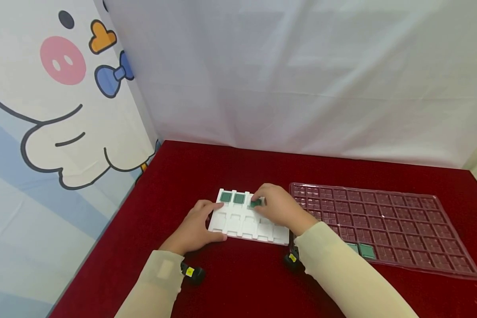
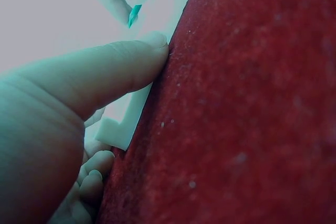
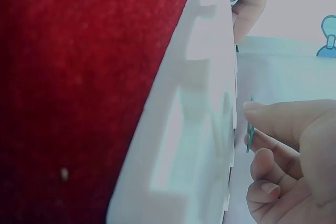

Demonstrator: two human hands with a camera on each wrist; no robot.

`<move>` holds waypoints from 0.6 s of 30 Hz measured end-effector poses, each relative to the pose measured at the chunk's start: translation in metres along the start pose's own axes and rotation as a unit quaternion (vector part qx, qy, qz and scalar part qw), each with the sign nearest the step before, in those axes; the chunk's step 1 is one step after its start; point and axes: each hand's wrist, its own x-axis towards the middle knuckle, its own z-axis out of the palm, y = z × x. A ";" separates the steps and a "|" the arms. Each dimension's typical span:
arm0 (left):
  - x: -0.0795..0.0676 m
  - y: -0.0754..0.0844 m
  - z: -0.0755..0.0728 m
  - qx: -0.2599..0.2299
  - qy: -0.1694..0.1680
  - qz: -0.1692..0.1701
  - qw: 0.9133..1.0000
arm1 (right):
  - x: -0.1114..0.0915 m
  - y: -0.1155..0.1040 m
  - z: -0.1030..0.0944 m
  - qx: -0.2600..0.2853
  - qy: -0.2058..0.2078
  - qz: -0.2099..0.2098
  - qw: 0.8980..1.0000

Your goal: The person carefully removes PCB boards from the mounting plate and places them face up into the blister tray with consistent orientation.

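A white tray (image 1: 244, 225) with rows of shallow pockets lies on the red cloth. My left hand (image 1: 194, 227) grips its left end, thumb along the front edge and fingers around the far side. Between thumb and fingertips, my right hand (image 1: 277, 205) pinches a thin green square chip (image 1: 255, 203) over the tray's back row. In the right wrist view that chip (image 3: 250, 136) is edge-on and apart from the tray. Two like green chips (image 1: 225, 197) sit in the back-row pockets to its left. The right hand hides part of the tray's right side.
To the right lies a large clear plastic tray (image 1: 401, 225) with a grid of compartments. Two green chips (image 1: 367, 251) sit in its front row, one partly behind the right sleeve (image 1: 342, 265). A white curtain (image 1: 302, 79) hangs behind the table.
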 end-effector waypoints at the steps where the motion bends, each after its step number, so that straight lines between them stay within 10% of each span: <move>1: 0.000 0.000 0.000 0.000 0.000 0.000 1.000 | -0.001 0.001 0.000 0.002 0.002 -0.002 1.000; 18: 0.000 -0.001 0.000 0.001 0.000 0.002 1.000 | -0.018 0.009 0.000 0.017 0.020 -0.007 1.000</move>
